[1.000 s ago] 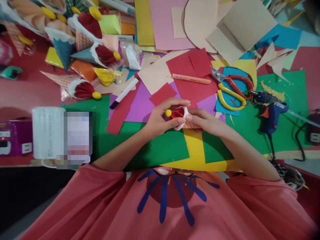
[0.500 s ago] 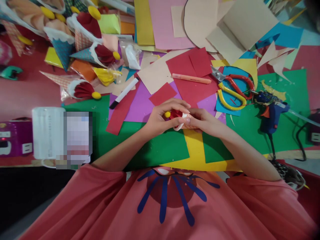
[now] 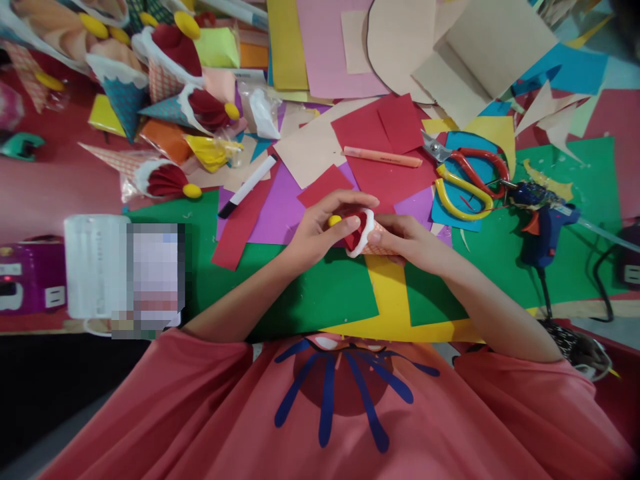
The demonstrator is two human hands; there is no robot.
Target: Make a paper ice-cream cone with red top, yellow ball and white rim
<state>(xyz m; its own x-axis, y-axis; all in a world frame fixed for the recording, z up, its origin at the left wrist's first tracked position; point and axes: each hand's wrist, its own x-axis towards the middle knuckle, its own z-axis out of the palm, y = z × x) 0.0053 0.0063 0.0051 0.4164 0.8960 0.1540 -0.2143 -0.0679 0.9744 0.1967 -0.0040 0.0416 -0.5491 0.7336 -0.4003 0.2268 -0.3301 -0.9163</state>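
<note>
Between my two hands lies a craft ice cream cone (image 3: 370,235) on its side, with a dark red top, a wavy white rim and an orange checked cone. A yellow oval piece (image 3: 335,221) sits at its left tip. My right hand (image 3: 407,239) is closed around the checked cone, thumb on its upper side. My left hand (image 3: 325,227) has its thumb against the red top, and its fingers arch over the far side with the forefinger raised; what those fingertips touch is partly hidden. Similar finished cones (image 3: 165,179) lie at the left.
Red-and-yellow-handled scissors (image 3: 465,173) and a blue glue gun (image 3: 543,227) with its cord lie at the right. A peach highlighter (image 3: 383,157) and a white marker (image 3: 249,187) rest on paper scraps. A white case (image 3: 95,267) stands at the left on the table.
My left forefinger has lifted off the cone's white rim, so more of the rim and red top shows. My right hand keeps its grip in nearly the same place.
</note>
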